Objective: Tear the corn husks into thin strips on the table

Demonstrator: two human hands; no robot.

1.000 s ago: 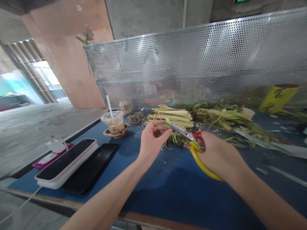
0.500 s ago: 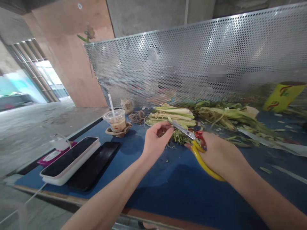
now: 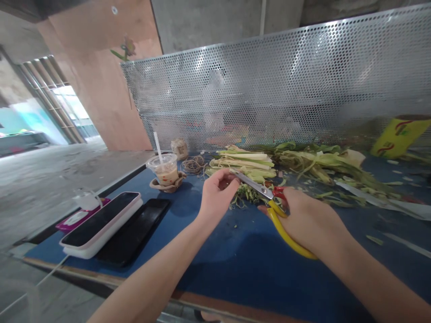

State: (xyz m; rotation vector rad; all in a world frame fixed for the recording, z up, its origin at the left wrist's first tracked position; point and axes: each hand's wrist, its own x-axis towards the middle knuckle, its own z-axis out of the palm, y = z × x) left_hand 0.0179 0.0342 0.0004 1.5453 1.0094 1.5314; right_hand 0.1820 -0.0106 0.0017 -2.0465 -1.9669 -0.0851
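My right hand (image 3: 308,213) grips scissors (image 3: 264,191) with a long yellow handle loop and a red one. Their metal blades point left and look nearly closed, with the tips at the fingers of my left hand (image 3: 219,190). Thumb and fingers of that hand are pinched together; what lies between them is mostly hidden, though a small pale green bit shows by the blade tips. Below the blades lies a heap of green trimmings (image 3: 247,196). Just behind, a stack of pale green leaf strips (image 3: 247,162) rests on the blue tabletop (image 3: 215,264).
Long leafy stalks and husks (image 3: 313,161) spread across the back right, near a yellow roll (image 3: 400,137). To the left stand a drink cup (image 3: 164,169) with straw, a twine coil (image 3: 193,165), and two phones (image 3: 134,233) (image 3: 101,220). A perforated metal panel (image 3: 256,89) closes the back.
The scissor blades have shifted slightly left, their tips now over my left fingers. My left hand has moved a little left. The view has shifted slightly.
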